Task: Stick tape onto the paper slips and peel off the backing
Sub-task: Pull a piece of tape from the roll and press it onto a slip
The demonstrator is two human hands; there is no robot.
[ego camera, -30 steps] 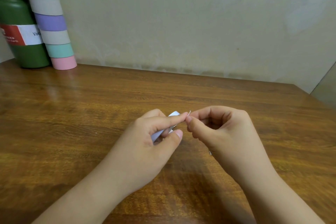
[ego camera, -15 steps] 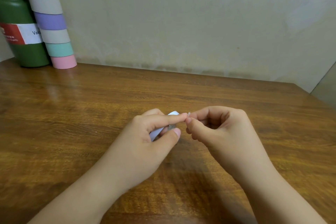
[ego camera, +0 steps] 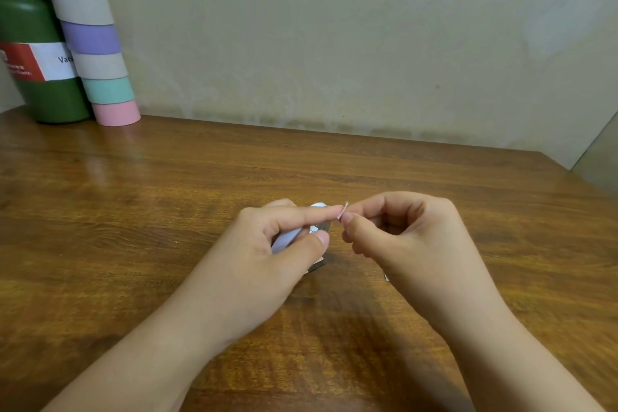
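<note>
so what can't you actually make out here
- Head view: most of the slip is hidden inside the left hand.
- The backing tab pinched by the right hand is too small to tell tape from backing.
- Scraps under the hands are mostly covered.
- The bottle is cut off by the left edge.

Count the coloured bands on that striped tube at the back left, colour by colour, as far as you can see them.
Striped tube, bands in view:
Purple: 2 (the top one cut by the frame edge)
Teal: 2
Grey: 2
Pink: 1
Total: 7 bands; any higher up are out of frame.
</note>
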